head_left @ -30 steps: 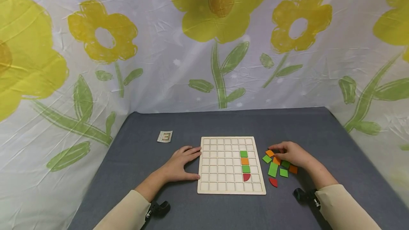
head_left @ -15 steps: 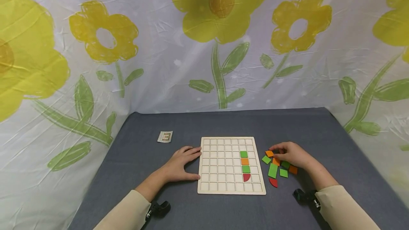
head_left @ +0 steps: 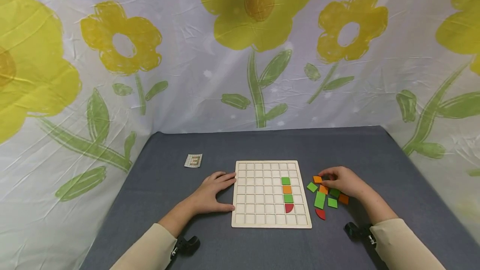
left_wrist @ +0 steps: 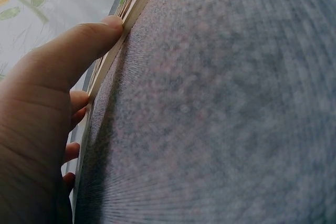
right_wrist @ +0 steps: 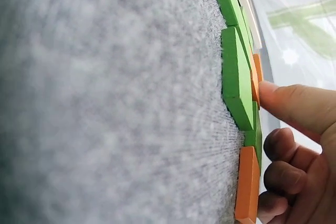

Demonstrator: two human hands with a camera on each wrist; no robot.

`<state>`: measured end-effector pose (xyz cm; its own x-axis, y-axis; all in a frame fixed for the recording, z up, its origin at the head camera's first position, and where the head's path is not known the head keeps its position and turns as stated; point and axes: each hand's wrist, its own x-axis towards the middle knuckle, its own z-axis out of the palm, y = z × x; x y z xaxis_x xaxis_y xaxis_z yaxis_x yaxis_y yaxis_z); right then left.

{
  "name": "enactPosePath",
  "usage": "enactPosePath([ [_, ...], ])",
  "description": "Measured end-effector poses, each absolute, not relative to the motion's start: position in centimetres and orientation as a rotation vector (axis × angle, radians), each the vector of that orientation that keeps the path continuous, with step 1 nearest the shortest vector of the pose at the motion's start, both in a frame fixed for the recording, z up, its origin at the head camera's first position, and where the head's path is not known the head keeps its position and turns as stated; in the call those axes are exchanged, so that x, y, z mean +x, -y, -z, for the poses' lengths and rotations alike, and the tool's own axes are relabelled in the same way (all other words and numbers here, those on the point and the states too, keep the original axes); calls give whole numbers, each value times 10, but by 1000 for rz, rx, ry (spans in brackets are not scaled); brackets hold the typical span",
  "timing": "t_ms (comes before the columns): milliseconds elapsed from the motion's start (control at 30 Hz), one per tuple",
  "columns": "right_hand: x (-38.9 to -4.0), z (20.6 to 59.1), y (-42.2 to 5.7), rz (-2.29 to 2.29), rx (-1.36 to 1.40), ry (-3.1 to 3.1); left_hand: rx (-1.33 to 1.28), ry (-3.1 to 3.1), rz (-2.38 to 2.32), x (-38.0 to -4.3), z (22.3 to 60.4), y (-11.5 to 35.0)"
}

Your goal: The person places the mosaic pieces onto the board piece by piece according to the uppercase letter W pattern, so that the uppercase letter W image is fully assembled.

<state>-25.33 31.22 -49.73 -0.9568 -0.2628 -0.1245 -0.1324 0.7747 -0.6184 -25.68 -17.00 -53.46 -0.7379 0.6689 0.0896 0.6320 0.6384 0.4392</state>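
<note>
My left hand (head_left: 211, 195) lies at the left edge of a pale wooden grid board (head_left: 258, 223), fingers spread and fairly straight. Its thumb (left_wrist: 100, 35) touches the board's side edge. On the board, a green square (head_left: 286, 181), an orange square (head_left: 286, 189), another green square and a red quarter-circle (head_left: 289, 208) form one column. To the right, my right hand (head_left: 345, 180) pinches an orange tile (head_left: 317, 179) at the far side of a loose pile. Its thumb (right_wrist: 278, 98) is right against orange in the right wrist view, other fingers curled.
Around the right hand lie green tiles (head_left: 320, 200), more orange tiles (head_left: 343, 198) and a red quarter-circle (head_left: 320, 214). A small printed grid card (head_left: 193, 161) is at the back left of the grey cloth (head_left: 270, 145). A flowered curtain (head_left: 180, 53) hangs behind.
The orange tile at my right fingertips has turned straighter and shifted slightly right, with the index finger drawing in. My left hand and the board have stayed put.
</note>
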Motion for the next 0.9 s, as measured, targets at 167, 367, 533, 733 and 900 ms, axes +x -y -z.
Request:
enactPosePath([
  [167,-243,498,-321,966,-301,-2764,1108,-2770,-688,-258,536,169],
  [367,-223,494,-335,1020,-305,-2728,1092,-2768,-691,-258,538,169],
  [533,-212,492,-341,994,-316,-2742,1081,-2769,-702,-258,538,170],
  [733,-206,494,-342,934,-275,-2808,1095,-2774,-696,-258,537,171],
  [900,-205,495,-340,887,-264,-2861,1107,-2771,-710,-258,537,170],
])
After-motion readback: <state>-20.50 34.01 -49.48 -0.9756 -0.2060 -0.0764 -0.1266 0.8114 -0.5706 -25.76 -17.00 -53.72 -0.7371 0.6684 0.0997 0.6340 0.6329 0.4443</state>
